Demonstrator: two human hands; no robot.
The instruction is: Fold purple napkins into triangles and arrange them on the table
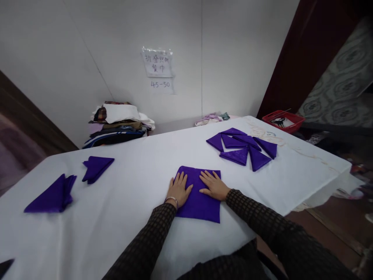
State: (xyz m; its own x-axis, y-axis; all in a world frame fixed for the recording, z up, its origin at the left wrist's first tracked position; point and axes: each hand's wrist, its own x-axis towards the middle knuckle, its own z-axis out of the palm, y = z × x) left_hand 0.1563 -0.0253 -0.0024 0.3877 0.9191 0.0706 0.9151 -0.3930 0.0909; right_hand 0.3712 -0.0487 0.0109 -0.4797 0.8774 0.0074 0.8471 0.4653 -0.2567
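Note:
A purple cloth napkin (198, 206) lies flat in a near-square on the white-covered table (131, 186), right in front of me. My left hand (178, 190) rests palm down on its left side, fingers spread, with a bracelet at the wrist. On its upper right part, my right hand (214, 186) also lies flat with the fingers stretched out. Neither hand grips the cloth. Several purple napkins folded into triangles (236, 155) form a cluster at the back right. To the left lie two more folded purple napkins, one larger (49, 198) and one smaller (97, 168).
A pile of folded clothes (119, 124) stands behind the table's back edge, against the wall. Some crumpled cloth (211, 118) lies further right. A red basket (294, 126) with dark-handled items is past the far right corner. Handwritten paper signs (159, 68) hang on the wall.

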